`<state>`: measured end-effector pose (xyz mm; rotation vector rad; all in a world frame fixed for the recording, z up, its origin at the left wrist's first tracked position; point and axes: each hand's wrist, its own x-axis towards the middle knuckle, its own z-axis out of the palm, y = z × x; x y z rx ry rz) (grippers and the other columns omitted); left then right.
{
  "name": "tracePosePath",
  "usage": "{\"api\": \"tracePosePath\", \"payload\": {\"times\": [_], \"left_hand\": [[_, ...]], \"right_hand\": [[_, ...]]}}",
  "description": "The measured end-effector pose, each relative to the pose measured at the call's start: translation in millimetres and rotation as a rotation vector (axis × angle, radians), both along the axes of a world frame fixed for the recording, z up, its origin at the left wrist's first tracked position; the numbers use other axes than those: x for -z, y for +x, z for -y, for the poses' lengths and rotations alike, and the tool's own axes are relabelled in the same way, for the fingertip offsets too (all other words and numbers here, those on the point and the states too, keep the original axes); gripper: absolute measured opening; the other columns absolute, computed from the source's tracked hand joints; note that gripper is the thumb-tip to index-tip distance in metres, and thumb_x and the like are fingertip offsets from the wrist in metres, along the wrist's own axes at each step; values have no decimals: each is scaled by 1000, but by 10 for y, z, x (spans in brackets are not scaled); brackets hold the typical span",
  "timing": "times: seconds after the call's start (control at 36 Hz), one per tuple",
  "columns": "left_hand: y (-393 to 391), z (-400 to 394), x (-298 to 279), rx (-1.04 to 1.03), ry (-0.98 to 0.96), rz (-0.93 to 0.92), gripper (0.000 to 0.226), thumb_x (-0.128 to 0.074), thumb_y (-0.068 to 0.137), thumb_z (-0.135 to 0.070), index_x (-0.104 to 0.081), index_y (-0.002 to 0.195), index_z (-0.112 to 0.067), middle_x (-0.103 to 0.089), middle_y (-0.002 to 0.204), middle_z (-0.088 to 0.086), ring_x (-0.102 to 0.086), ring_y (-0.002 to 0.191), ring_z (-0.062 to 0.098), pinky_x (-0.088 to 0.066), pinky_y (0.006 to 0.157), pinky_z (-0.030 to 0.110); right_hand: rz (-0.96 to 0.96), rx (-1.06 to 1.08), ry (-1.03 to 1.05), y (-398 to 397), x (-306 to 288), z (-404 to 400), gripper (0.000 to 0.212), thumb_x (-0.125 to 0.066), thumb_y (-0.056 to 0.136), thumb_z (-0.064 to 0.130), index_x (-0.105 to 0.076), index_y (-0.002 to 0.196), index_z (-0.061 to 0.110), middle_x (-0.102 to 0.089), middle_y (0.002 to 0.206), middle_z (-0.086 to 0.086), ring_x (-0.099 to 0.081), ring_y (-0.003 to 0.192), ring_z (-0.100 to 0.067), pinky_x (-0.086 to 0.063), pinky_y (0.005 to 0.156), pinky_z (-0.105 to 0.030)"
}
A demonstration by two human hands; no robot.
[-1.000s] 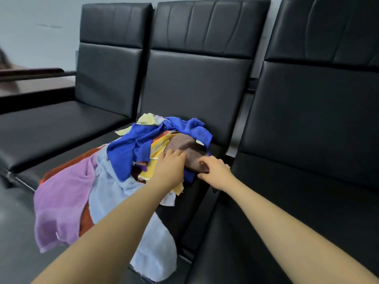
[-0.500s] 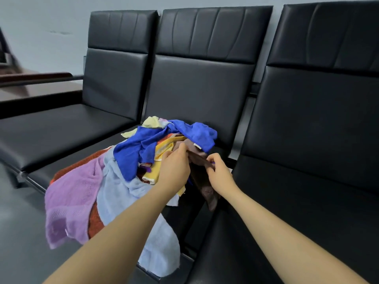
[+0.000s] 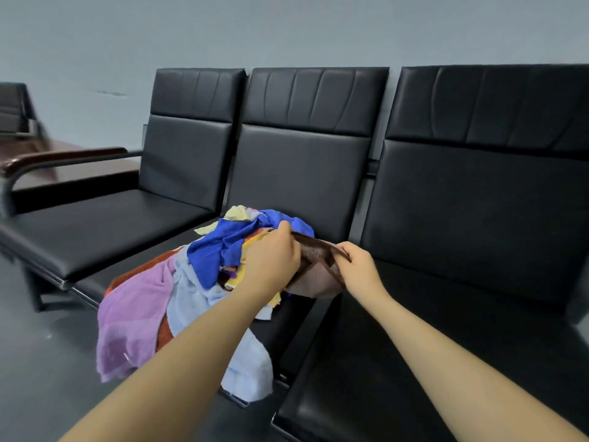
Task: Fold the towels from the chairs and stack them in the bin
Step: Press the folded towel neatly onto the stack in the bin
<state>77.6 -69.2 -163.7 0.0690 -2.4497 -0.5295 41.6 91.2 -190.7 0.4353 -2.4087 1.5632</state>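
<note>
A brown towel was pinched at its top edge by both hands, left and right, above the towel pile near the bench's front edge.

Even, soft, moderately dim illumination is observed; no hard shadows are cast. Faint sheen is noted on the black chair backs. Wide-angle bending is seen toward 9 and 3 o'clock. Slight softness is recorded at 9 o'clock.

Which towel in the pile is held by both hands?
The brown towel, pinched between left hand and right hand; the blue towel and others lie loose.
</note>
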Motion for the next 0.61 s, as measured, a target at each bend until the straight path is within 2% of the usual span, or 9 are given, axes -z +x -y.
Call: {"api": "tracePosePath", "payload": {"times": [0.08,0.17,0.22,0.28,0.39,0.47,0.61], "left_hand": [[106,-60,-146,44,17,-3,24,-40,89,-21,-27,69,-20,-47,59,0,-47,56,22,-41,53,36],[226,-185,-305,97,-51,19,29,-42,89,-24,-24,67,-22,-44,61,-4,-46,57,18,-29,48,31],[272,-272,-378,113,-121,28,29,-42,89,-26,-23,68,-22,-41,63,-5,-44,57,19,-26,49,30],[308,-386,-442,117,-185,30,22,-40,91,-26,-28,75,-18,-42,69,-4,-43,58,20,-27,52,30],[297,-615,-516,118,-249,26,13,-36,97,-23,-33,88,-13,-45,85,2,-51,70,27,-32,59,33],[255,-764,-509,150,-293,18,11,-38,96,-21,-34,90,-12,-52,92,6,-57,79,29,-34,60,34],[212,-897,-518,101,-414,-13,9,-38,95,-14,-43,101,-9,-53,101,7,-56,89,29,-30,67,32]], "right_hand": [[-23,10,53,132,-173,-157,15,-59,93,19,-67,82,14,-66,74,-1,-56,68,-8,-43,60,-18],[-46,56,107,257,-327,-380,13,-63,91,18,-66,78,17,-66,69,1,-58,63,-8,-45,57,-20],[-49,82,184,309,-407,-511,10,-63,90,19,-67,81,19,-68,74,1,-63,70,-11,-51,62,-24],[-65,133,302,360,-476,-659,9,-61,89,22,-67,85,26,-68,82,6,-64,80,-15,-54,71,-35],[-69,285,533,489,-590,-948,14,-52,93,21,-65,95,27,-64,89,5,-59,80,-16,-43,62,-29],[-27,398,561,555,-586,-1190,12,-52,93,18,-63,91,24,-63,87,2,-55,72,-14,-39,56,-27],[45,585,543,595,-530,-1507,10,-52,94,17,-61,97,19,-62,96,-1,-55,77,-18,-39,62,-29]]}}
